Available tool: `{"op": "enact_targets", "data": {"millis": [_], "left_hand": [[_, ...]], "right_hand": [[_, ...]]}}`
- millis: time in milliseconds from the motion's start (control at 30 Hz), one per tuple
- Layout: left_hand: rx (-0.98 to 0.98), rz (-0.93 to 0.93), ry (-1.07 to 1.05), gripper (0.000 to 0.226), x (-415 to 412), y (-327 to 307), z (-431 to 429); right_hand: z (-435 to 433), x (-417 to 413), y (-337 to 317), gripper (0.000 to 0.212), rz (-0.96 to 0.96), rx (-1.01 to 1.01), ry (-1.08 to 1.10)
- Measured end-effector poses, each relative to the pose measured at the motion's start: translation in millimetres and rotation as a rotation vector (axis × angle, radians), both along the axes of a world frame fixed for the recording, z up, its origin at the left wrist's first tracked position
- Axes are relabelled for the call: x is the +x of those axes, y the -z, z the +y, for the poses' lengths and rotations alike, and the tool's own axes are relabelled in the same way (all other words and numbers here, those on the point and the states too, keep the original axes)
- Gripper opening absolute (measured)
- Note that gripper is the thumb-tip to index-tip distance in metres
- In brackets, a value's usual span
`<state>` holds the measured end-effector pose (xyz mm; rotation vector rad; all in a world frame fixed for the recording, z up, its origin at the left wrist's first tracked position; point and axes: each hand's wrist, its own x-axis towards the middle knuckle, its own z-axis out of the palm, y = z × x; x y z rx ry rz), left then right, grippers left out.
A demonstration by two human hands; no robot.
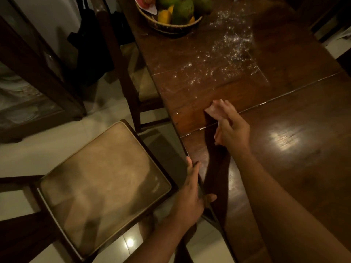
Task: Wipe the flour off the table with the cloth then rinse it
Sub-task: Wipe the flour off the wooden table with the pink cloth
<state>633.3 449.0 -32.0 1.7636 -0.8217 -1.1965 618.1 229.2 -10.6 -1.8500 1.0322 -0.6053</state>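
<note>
The right hand (232,130) is gripping a pale, bunched cloth (215,110), its fingers curling over the wad and pressing it down onto the dark wooden table (296,168). Only the cloth's front edge is poking out past the fingertips. The flour (226,57) is lying well beyond those fingertips, scattered in white specks across the boards and thinning out toward the wicker fruit basket (177,28); a few stray specks are sitting just ahead of the cloth. The left hand (190,196) is resting against the table's near edge, fingers lying straight along it and thumb sitting on top, holding nothing. To the outside of those fingers a cushioned chair seat (102,186) is standing apart from the table. The cloth is looking thin, soft and light, so it is likely going to fold and slip under a loose hold. Keeping the fingers spread flat over its middle should be giving wider contact. Dry flour will probably be pushing ahead of the fingertips rather than sticking.
</note>
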Motion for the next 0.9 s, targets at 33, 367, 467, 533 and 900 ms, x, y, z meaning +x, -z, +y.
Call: {"op": "enact_targets", "data": {"millis": [33,367,467,533,900], "left_hand": [[0.011,0.019,-0.002,0.098,1,-2,1],[0.237,-0.234,0.15,0.107,8,-20,-9],[0.286,-0.393,0.195,0.099,9,-27,-9],[0.261,-0.5,0.162,0.083,9,-36,-15],[0.225,-0.766,0.327,0.079,20,-36,-178]], "right_hand": [[3,7,-6,0.052,-0.067,0.002,0.027],[1,-11,-3,0.05,0.31,-0.043,-0.303],[1,-28,-8,0.052,0.299,-0.048,-0.075],[2,-34,-9,0.049,0.26,0.009,-0.157],[-61,-98,22,0.052,0.656,-0.2,0.147]]}}
